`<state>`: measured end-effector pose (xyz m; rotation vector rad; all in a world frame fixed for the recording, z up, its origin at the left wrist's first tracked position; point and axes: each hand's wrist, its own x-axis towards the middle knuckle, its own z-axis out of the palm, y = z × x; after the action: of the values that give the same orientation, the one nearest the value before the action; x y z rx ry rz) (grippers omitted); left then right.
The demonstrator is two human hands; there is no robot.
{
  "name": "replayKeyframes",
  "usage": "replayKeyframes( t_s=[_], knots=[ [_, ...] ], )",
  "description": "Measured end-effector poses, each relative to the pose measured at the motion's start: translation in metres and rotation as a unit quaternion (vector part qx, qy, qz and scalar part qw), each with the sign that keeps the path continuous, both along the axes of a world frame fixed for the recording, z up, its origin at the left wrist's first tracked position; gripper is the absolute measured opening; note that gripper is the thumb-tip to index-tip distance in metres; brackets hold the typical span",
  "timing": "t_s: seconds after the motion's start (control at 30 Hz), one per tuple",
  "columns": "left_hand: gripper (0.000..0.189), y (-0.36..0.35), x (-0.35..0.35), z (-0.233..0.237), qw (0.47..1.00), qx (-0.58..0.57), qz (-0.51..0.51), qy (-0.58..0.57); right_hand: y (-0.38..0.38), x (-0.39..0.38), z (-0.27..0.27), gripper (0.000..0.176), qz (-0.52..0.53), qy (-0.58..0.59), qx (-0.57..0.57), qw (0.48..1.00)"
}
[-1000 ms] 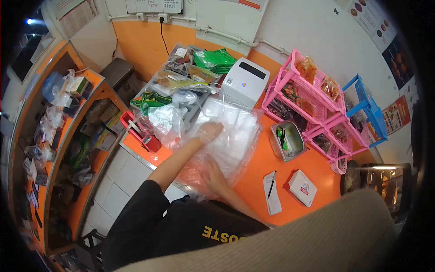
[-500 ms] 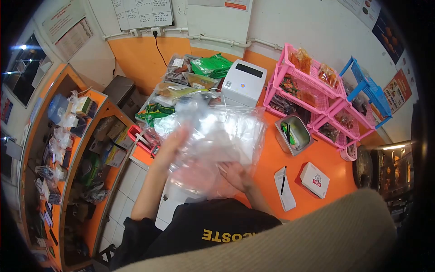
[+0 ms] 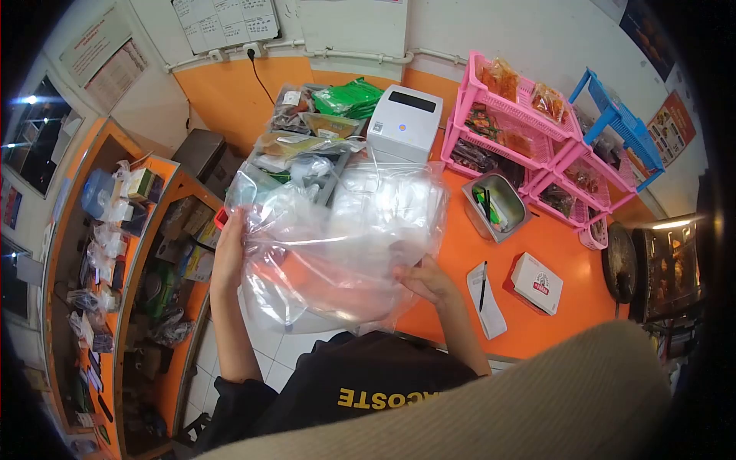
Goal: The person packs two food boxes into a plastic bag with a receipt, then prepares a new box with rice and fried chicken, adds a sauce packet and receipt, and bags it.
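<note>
A large clear plastic bag (image 3: 307, 268) is stretched out in front of my body, over the table's front edge. My left hand (image 3: 230, 241) is closed on its left edge, with the fingers partly hidden behind the film. At the other side, my right hand (image 3: 424, 277) pinches the right part of the bag between thumb and fingers. Behind it, a stack of clear plastic packaging (image 3: 379, 192) lies flat on the orange table (image 3: 429, 326); where the held bag ends and the stack begins is hard to make out.
A white label printer (image 3: 406, 123) stands behind the stack, beside a grey tray of packets with a green bag (image 3: 349, 98). To the right are pink baskets (image 3: 521, 130), a metal container (image 3: 497, 207), a paper with a pen (image 3: 484, 299) and a small box (image 3: 537, 284). Shelves (image 3: 115, 307) stand left.
My left hand has moved left and toward my body, spreading the bag wider. My right hand has shifted slightly right and up. The view has tilted a little.
</note>
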<state>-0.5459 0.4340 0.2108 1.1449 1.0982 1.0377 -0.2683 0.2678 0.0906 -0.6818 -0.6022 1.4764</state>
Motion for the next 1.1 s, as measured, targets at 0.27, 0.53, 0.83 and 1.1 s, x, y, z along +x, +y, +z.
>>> replayKeyframes(
  t_s=[0.27, 0.53, 0.83, 1.1],
  knots=[
    [0.036, 0.020, -0.040, -0.049, 0.969, 0.177, -0.070, 0.158, -0.011, -0.025, 0.024, 0.024, -0.023, 0.122, -0.128, 0.984],
    [0.024, 0.031, -0.066, -0.077, 0.891, 0.314, 0.071, 0.321, -0.030, -0.030, -0.009, 0.013, 0.137, -0.079, -0.126, 0.979],
    [0.022, -0.102, 0.029, -0.034, 0.903, 0.037, -0.355, 0.240, -0.024, -0.076, 0.020, 0.021, 0.017, -0.160, -0.087, 0.983],
    [0.018, -0.116, 0.055, -0.055, 0.930, -0.151, -0.319, -0.102, -0.025, -0.064, 0.052, 0.026, -0.056, -0.364, -0.023, 0.930]
  ],
)
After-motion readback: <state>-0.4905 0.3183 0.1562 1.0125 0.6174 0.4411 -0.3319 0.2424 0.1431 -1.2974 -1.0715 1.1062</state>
